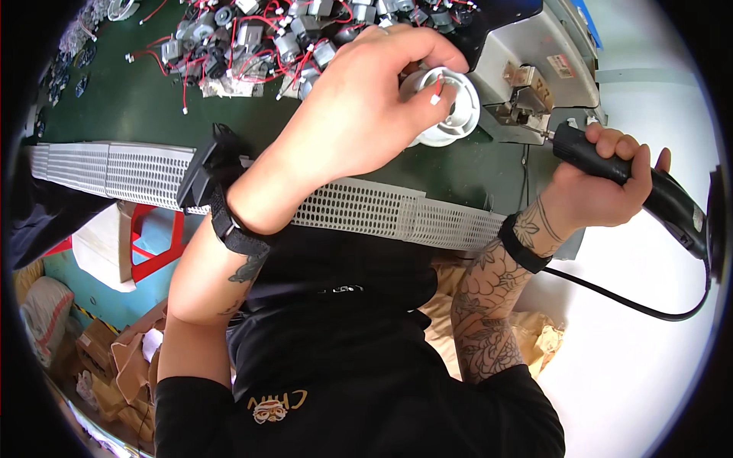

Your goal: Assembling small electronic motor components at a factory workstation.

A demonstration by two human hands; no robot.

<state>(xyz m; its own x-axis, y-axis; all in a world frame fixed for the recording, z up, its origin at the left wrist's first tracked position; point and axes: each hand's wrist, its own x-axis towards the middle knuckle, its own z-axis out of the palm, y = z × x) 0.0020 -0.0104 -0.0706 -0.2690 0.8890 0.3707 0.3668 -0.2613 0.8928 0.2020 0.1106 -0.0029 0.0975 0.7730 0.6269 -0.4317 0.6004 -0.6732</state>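
My left hand (359,103) is closed around a white round plastic housing (469,107), held above the green tabletop with its open face up. A small white plug (436,99) on a short red and dark wire sticks up out of the housing by my thumb. Over at the right, my right hand (607,195) grips a black electric screwdriver (676,210) by its front end. Its bit points left into the front of a grey metal box-shaped device (561,65), probably a screw feeder. My fingers partly hide the housing's rim and inside.
Several small grey motors (248,37) with red leads lie heaped at the back of the green table (114,122). A perforated grey strip (359,210) runs along its near edge. The screwdriver's black cable (634,307) loops down at right. Cardboard boxes (95,343) stand lower left.
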